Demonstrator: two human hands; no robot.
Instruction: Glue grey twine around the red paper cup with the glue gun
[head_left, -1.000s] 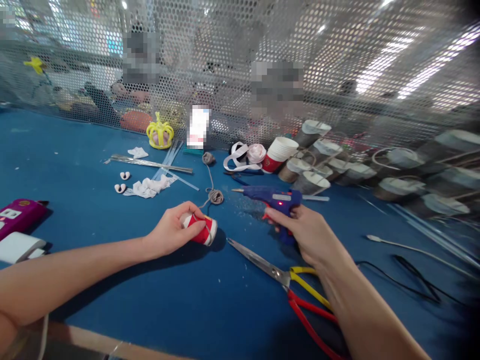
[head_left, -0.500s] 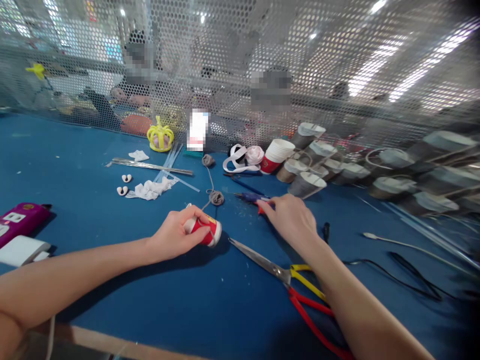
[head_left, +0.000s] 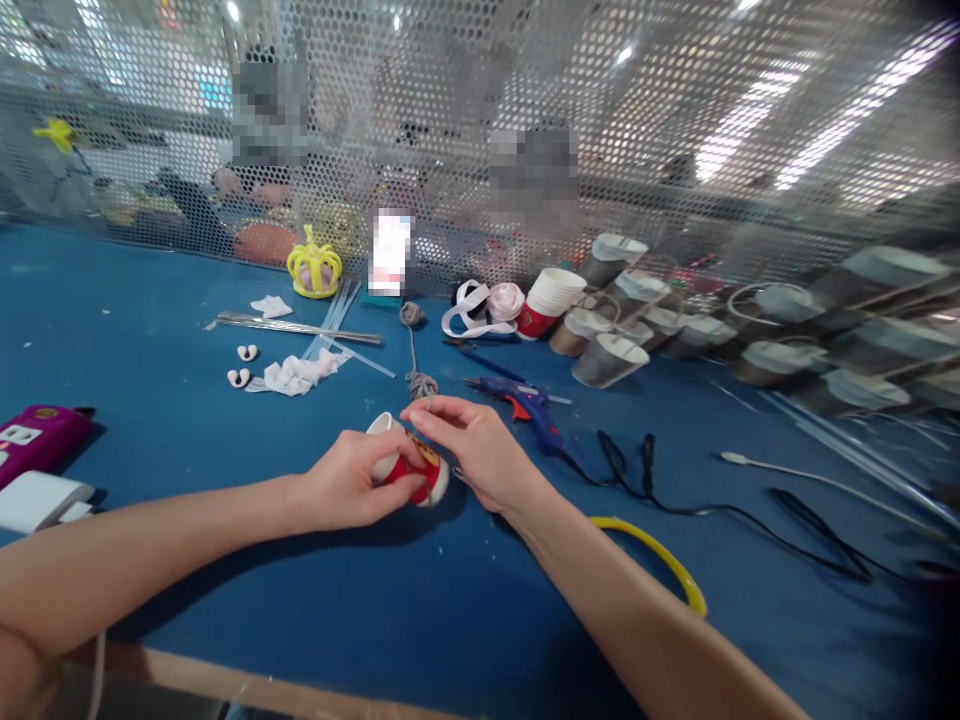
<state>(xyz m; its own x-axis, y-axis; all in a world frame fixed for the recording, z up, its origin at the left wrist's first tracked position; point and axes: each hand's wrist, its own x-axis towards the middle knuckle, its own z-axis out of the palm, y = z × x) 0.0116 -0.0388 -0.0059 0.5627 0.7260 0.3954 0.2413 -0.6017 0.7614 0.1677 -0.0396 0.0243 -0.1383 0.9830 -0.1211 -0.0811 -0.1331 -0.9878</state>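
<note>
My left hand [head_left: 360, 475] is wrapped round a red and white paper cup [head_left: 426, 468], which lies tilted on its side with its white rim to the upper left. Just above the cup, my right hand [head_left: 476, 445] pinches grey yarn with thumb and forefinger; the strand there is thin and partly hidden by the fingers. A small tangle of the yarn [head_left: 423, 385] rests right behind these fingertips. Beyond the right wrist lies a blue glue gun [head_left: 525, 402] with a red trigger. Under my right forearm are scissors, mostly covered, with a yellow handle [head_left: 660, 550] showing.
Stacked paper cups [head_left: 551, 300] and several grey-wrapped cups [head_left: 611, 360] stand at the back right. A yellow crown-shaped piece [head_left: 315, 270], metal rods [head_left: 300, 328] and crumpled white tissue [head_left: 300, 372] lie back left. A purple power strip [head_left: 45, 440] is at left; black cable [head_left: 712, 512] at right.
My right hand has left the glue gun and come left to the cup, now pinching yarn there. The glue gun stays lying on the table. My left hand keeps holding the cup, slightly turned.
</note>
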